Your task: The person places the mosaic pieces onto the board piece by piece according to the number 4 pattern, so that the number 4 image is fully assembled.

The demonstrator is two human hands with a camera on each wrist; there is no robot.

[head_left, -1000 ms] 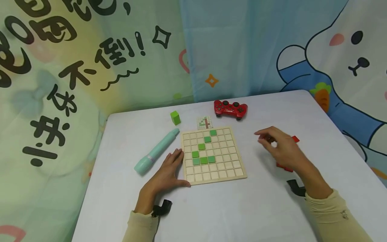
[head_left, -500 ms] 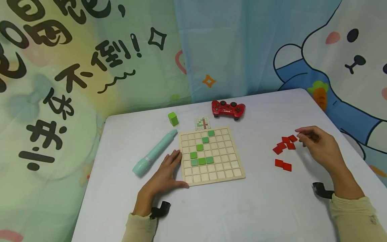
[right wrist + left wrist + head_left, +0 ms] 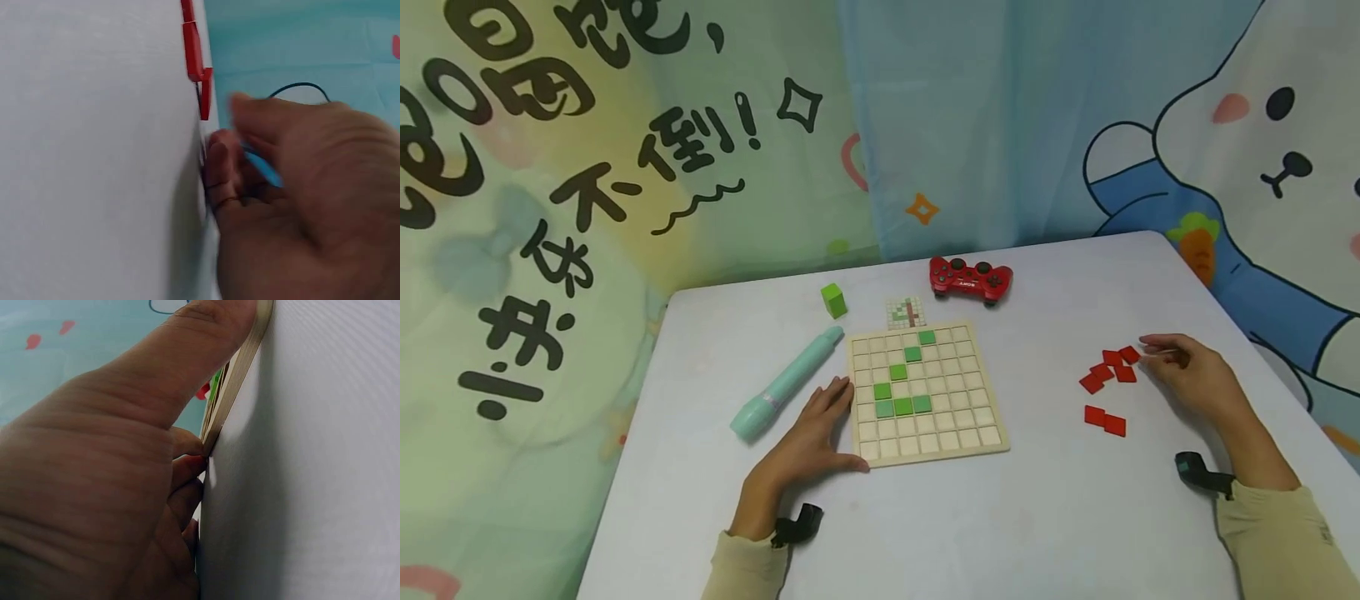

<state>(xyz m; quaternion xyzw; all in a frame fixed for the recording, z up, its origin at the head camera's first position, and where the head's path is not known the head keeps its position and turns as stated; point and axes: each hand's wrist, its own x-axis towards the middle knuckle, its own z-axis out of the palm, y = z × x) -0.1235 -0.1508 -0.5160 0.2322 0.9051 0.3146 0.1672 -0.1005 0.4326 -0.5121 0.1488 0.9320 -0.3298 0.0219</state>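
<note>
A pale wooden board (image 3: 953, 392), gridded and dotted with seven green tiles (image 3: 898, 372) in mixed shades, lies on a white desk (image 3: 1000, 525), the left hand (image 3: 812, 437) touching its edge with fingers extended; the right hand (image 3: 1198, 382), fingers loosely bent, rests beside red tiles (image 3: 1111, 357)

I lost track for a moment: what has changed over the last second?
The right hand moved rightward, away from the pale wooden grid board, uncovering the flat red square tiles; no grasp or release shows. The left hand stayed at the board's left edge; the flat green square tiles kept their cells.
</note>
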